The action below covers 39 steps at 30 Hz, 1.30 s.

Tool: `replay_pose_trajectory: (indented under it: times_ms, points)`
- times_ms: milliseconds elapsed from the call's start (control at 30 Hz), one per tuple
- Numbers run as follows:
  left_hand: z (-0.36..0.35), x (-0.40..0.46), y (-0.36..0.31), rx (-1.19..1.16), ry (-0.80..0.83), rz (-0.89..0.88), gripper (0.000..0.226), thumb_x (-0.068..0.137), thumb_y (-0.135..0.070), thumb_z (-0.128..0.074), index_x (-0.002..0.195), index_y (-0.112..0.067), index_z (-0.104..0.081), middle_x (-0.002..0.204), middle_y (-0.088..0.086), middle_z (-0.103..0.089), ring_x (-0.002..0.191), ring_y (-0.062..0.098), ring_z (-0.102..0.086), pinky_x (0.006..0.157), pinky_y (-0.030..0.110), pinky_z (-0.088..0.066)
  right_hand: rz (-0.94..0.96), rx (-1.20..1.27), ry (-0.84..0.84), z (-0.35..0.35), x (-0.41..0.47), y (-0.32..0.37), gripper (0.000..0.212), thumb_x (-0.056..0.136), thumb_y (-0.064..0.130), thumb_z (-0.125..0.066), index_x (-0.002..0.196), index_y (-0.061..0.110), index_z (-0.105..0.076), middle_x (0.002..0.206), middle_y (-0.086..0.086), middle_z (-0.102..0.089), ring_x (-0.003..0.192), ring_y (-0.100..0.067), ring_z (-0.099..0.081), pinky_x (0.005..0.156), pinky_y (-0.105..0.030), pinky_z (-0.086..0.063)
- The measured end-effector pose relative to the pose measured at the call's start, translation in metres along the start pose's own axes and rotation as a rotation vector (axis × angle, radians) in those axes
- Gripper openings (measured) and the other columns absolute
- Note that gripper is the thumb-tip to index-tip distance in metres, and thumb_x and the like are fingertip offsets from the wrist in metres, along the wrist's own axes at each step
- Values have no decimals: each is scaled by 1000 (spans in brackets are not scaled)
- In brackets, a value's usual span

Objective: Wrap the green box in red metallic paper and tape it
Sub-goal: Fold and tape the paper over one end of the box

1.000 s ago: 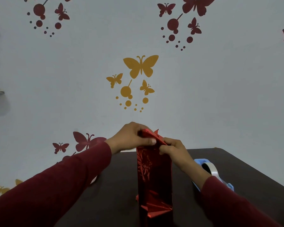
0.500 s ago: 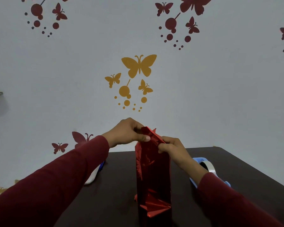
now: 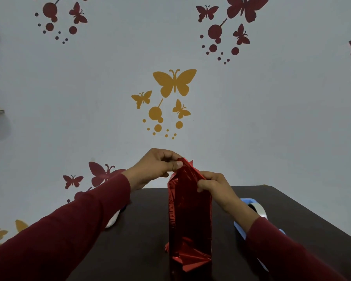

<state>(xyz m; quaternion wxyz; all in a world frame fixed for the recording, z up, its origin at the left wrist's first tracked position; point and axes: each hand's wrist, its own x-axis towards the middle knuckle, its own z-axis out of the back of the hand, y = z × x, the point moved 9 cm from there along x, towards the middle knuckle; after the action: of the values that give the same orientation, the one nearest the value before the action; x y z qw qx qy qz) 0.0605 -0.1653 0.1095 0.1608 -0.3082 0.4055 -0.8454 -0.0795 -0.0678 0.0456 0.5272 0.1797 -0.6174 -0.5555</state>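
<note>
Left hand (image 3: 157, 167) up at the far end of the parcel, thumb and fingers pinching the loose red paper (image 3: 187, 201) there. In the middle, standing lengthwise on the dark worktop (image 3: 292, 209); green box fully hidden under the wrap. Probably light but stiff inside; foil thin, slick, crease-prone, easily torn, so best held at folded edges against the box corners. Right hand (image 3: 215, 185) clamping the flap's right side. Tape dispenser (image 3: 253, 211) just beside, right.
</note>
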Motion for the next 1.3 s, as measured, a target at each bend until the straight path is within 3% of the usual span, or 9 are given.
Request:
replay_pose_trajectory:
  times_ms: [167, 300, 433, 567, 700, 900, 1100, 1167, 1300]
  points:
    - [9, -9, -1, -181, -6, -84, 30, 96, 8, -58, 96, -11, -81, 102, 9, -78, 96, 18, -70, 76, 33, -49, -11, 45, 43, -1, -1, 1, 12, 77, 18, -70, 75, 6, -70, 72, -3, -67, 69, -9, -65, 64, -14, -50]
    - [14, -11, 9, -12, -82, -101, 19, 96, -13, -71, 108, -25, -80, 99, -4, -79, 89, 10, -74, 75, 28, -54, -26, 16, 55, -1, -5, 2, 14, 94, 16, -69, 82, 11, -77, 86, -8, -76, 82, -15, -73, 75, -22, -52]
    - [1, -9, 7, 38, -2, -95, 15, 89, -28, -79, 102, -22, -83, 89, -2, -80, 78, 6, -71, 66, 22, -50, -47, 35, 31, -4, -9, 6, 13, 93, 14, -69, 87, 17, -81, 91, -5, -79, 84, -13, -75, 69, -15, -53]
    - [4, -1, -2, 172, -37, -121, 8, 88, -21, -81, 95, -18, -84, 84, -3, -79, 77, 7, -71, 74, 24, -56, -55, 16, 24, -5, -11, 8, 11, 93, 12, -69, 86, 11, -78, 87, -6, -78, 80, -12, -74, 69, -16, -52]
    - [-2, 2, -5, 164, 8, -83, 9, 91, -14, -75, 95, -14, -83, 81, -5, -78, 69, -4, -65, 63, 10, -47, -57, 38, 31, -7, -13, 11, 20, 92, 8, -69, 74, 16, -75, 82, -5, -76, 78, -14, -74, 66, -15, -53]
    - [-7, 7, -17, 204, 57, -133, 11, 87, -15, -79, 96, -18, -83, 89, 1, -79, 90, 18, -74, 84, 24, -58, -66, 43, 24, -7, -14, 11, 15, 91, 7, -70, 80, 14, -78, 83, -5, -78, 80, -15, -75, 69, -17, -54]
    - [-4, 14, -23, 264, 135, -104, 15, 87, -30, -81, 97, -18, -83, 88, 2, -79, 76, 7, -66, 63, 20, -48, -66, 36, 23, -6, -14, 11, 24, 91, 7, -70, 74, 22, -78, 83, -5, -78, 80, -16, -75, 68, -18, -54]
    - [-2, 17, -25, 295, 141, -102, 17, 87, -31, -81, 98, -19, -83, 89, 0, -80, 83, 13, -73, 64, 19, -50, -68, 30, 30, -7, -14, 11, 28, 91, 8, -70, 70, 25, -77, 83, -5, -78, 80, -16, -75, 70, -19, -54]
    - [-3, 23, -40, 425, 115, -190, 12, 86, -21, -83, 97, -19, -84, 88, -5, -80, 83, 6, -74, 79, 21, -59, -78, 25, 26, -6, -13, 8, 20, 91, 9, -71, 74, 19, -76, 83, -5, -77, 81, -17, -75, 68, -18, -54]
